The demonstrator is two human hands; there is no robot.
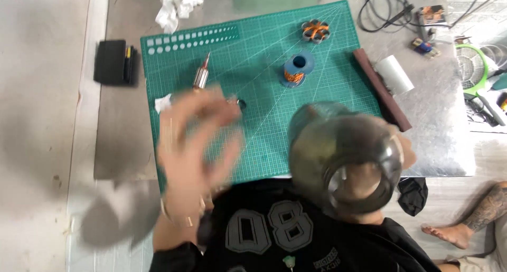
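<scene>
My right hand (406, 153) grips a dark glass jar (346, 156) at lower right of the frame, mouth toward me. My left hand (198, 145), blurred, fingers spread open, hovers over the green cutting mat (253, 77) near a motor armature (201, 75).

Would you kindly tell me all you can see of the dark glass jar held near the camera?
The glass jar is smoky grey and see-through, round-bodied, with a thick rim around a wide open mouth. No lid shows on it. It is tipped so the mouth points toward the camera at lower right, and its body reaches over the near edge of the green cutting mat. The right hand holds it from behind, mostly hidden, with skin showing through the glass. It looks empty.
</scene>
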